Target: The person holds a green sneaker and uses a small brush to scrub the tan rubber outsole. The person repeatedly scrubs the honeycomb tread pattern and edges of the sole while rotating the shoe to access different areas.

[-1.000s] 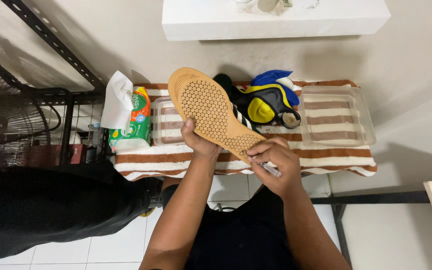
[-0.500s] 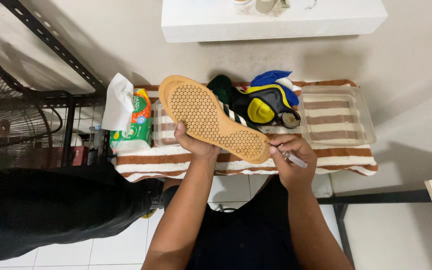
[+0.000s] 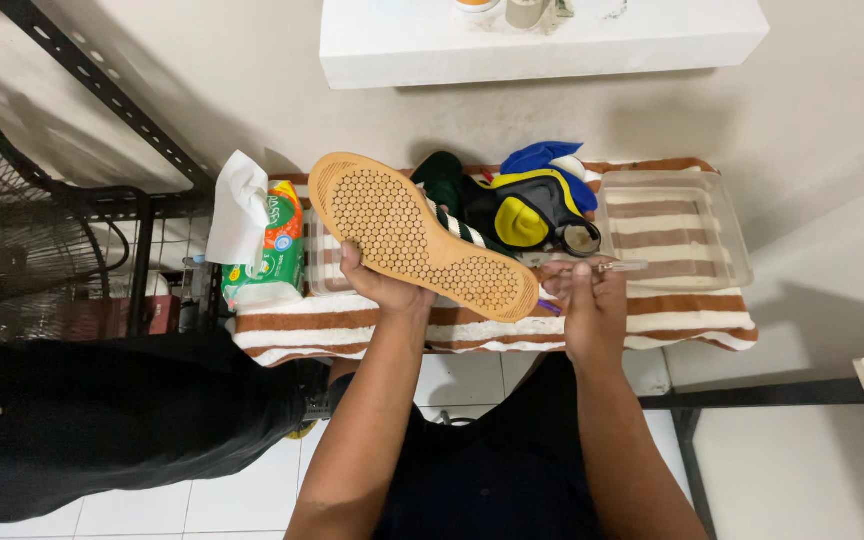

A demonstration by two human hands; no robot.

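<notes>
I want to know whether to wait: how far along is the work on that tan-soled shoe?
Mid-way, it seems. Done: nothing clearly finished; I cannot tell how clean the tan sole is. In hand: the left hand holds the shoe sole-up while the right hand holds a thin tool at the heel end. Left: the second shoe lies untouched on the striped towel.

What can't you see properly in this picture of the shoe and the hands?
- Shoe: head view shows only its tan sole; the upper faces away.
- Thin tool in the right hand: too small to name.
- Left hand: fingers hidden behind the shoe.
- Jars on the white shelf: cut off by the top edge.
</notes>
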